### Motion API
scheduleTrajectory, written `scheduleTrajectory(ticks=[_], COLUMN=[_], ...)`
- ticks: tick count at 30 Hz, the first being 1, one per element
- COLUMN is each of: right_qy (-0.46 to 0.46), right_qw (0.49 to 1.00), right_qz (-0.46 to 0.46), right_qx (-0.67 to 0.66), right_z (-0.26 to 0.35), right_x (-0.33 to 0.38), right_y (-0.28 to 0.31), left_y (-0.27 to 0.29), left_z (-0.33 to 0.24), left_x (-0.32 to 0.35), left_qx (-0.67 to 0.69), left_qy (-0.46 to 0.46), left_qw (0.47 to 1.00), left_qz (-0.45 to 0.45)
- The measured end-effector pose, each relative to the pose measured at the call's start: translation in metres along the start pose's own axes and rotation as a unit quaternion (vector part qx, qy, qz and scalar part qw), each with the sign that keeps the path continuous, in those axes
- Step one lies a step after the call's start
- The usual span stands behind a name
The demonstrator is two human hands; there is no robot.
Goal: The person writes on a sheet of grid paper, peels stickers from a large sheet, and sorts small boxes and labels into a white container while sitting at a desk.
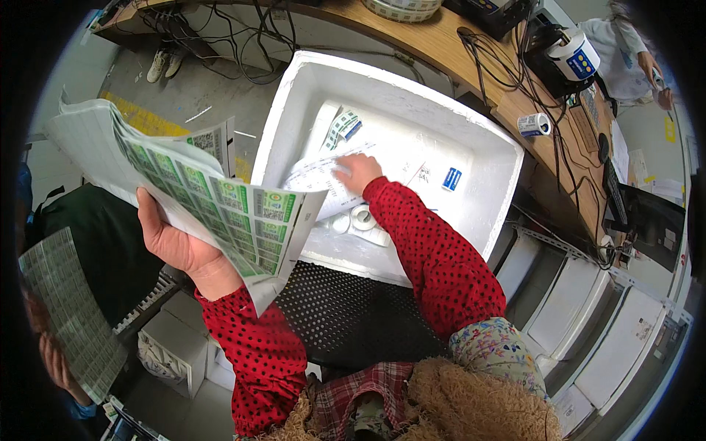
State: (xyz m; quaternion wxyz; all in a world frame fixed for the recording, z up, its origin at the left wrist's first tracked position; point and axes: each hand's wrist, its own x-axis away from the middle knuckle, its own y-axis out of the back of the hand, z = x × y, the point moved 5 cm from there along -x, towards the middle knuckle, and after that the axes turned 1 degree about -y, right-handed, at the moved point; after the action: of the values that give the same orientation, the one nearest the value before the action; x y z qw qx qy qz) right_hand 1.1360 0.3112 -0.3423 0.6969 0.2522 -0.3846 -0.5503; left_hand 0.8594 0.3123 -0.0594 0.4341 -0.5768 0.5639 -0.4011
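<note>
My left hand (pixel 173 239) grips a stack of sticker sheets (pixel 220 202), raised left of a white foam box (pixel 397 73). The sheets carry rows of green-and-white labels with square codes; their loose ends bend over. Inside the box, my right hand (pixel 359 173) has its fingers closed at the edge of a white printed paper sheet (pixel 316 180). Beneath that hand lie small white label rolls (pixel 362 217). A strip of green labels (pixel 342 128) and a blue-and-white sticker (pixel 451 178) rest on the box floor.
A black perforated stool (pixel 331 316) stands under the box's near side. Along the far right runs a wooden desk (pixel 507 110) with cables, a label printer (pixel 570 62) and a label roll (pixel 534 124). At left, another person's hand (pixel 55 360) holds a label sheet (pixel 73 312).
</note>
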Motion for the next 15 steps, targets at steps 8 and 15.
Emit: scheduleTrajectory(ticks=[8,15], right_qy=[-0.183,-0.158], right_qw=[0.976,0.967], right_qz=[-0.093,-0.113], right_qx=[0.076,-0.165], right_z=[-0.041,-0.065], right_x=[-0.088,-0.085], right_y=[0.031,0.022], left_y=[-0.003,-0.004], left_z=[0.001,0.004], left_x=[0.001,0.0], left_qx=[0.021,0.032], left_qy=[-0.005,-0.005], left_qw=[1.0,0.999], left_qz=[-0.001,0.009])
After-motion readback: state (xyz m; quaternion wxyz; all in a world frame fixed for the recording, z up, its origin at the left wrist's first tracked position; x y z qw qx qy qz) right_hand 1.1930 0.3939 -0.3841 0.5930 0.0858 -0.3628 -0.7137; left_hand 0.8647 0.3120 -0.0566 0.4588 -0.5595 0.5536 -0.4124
